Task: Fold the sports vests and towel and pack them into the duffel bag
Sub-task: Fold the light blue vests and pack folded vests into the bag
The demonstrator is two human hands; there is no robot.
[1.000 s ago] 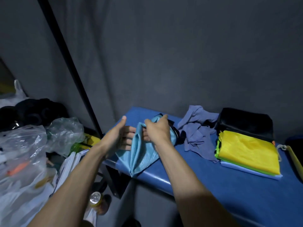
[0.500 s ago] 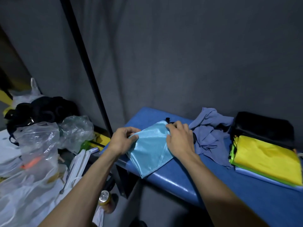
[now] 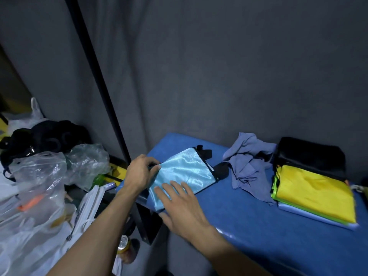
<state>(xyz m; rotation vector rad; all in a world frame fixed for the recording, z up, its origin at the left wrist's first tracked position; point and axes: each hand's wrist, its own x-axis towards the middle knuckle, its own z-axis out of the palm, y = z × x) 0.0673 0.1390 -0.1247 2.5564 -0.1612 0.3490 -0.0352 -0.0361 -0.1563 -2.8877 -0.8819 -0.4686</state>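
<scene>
Head view looks down on a blue padded bench point(image 3: 249, 212) where a light blue vest point(image 3: 185, 172), folded into a small shiny packet, lies at the near left corner. The left hand point(image 3: 139, 172) pinches the packet's left edge, its fingers curled over the fabric and the thumb tucked out of sight beneath them. The right hand point(image 3: 179, 202) lies flat on the packet's near end, fingers straight and spread, pressing the satin down; its palm hangs past the bench edge.

Black trim and a strap of the vest poke out at the far right corner, but how the layers sit inside the fold cannot be made out. A crumpled grey-blue towel point(image 3: 251, 168), soft and matte, lies unfolded just beyond the packet to the right. Further right sits a neat stack of folded vests point(image 3: 314, 198), yellow on top with green and pale blue edges showing beneath. Behind the stack rests a black duffel bag point(image 3: 312, 158), dark enough that its opening is hard to read. Clear plastic bags point(image 3: 39, 176) crowd the left, and a drink can point(image 3: 123, 243) stands on the floor below.
</scene>
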